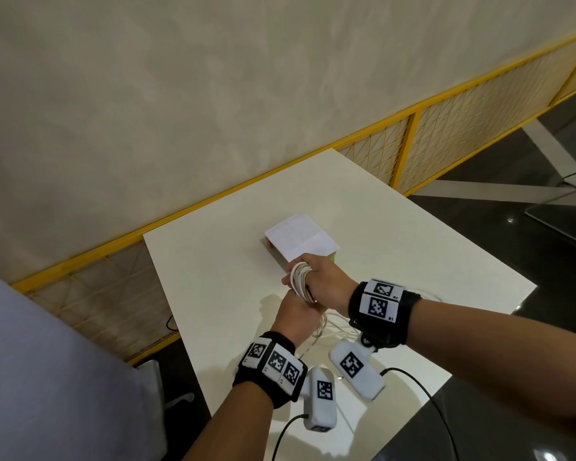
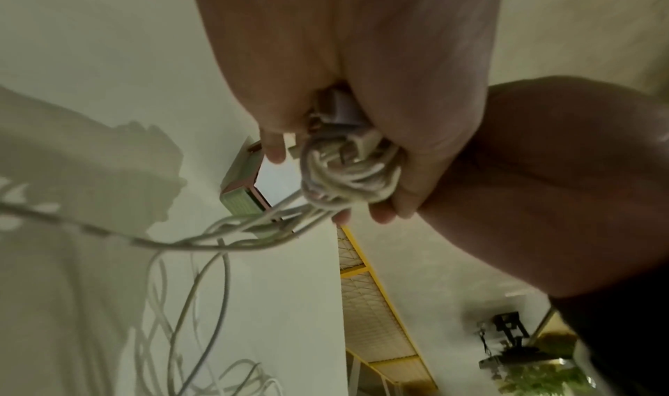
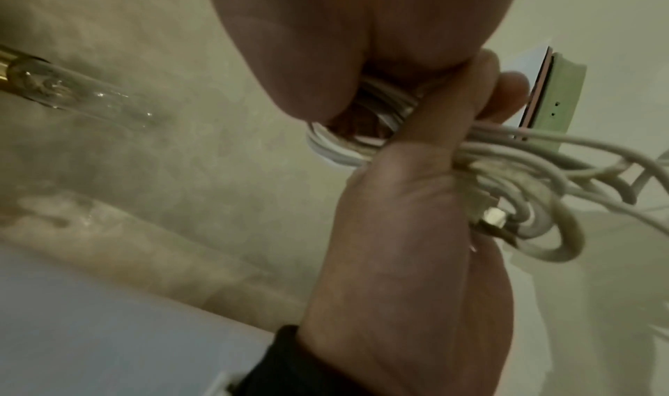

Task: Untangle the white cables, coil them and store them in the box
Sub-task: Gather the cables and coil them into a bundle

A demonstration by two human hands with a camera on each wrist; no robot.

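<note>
A bundle of white cables (image 1: 299,281) is held in the air over the white table (image 1: 220,294), just in front of the box (image 1: 300,241). My right hand (image 1: 323,281) grips the coiled loops (image 3: 347,147) from above. Right below it, my left hand (image 1: 295,314) grips the same bundle (image 2: 347,173), with its thumb (image 3: 452,101) pressed across the strands. Loose cable loops (image 1: 336,326) trail from the bundle down to the table, and a plug end (image 3: 494,219) shows among them. The box (image 2: 242,184) is pale green with a pink rim, and white sheet covers its top.
A yellow mesh railing (image 1: 409,144) runs along the table's far side, against a beige wall. The table ends in edges at the right (image 1: 492,331) and at the near left. Black leads (image 1: 423,387) run from the wrist cameras. Dark floor lies to the right.
</note>
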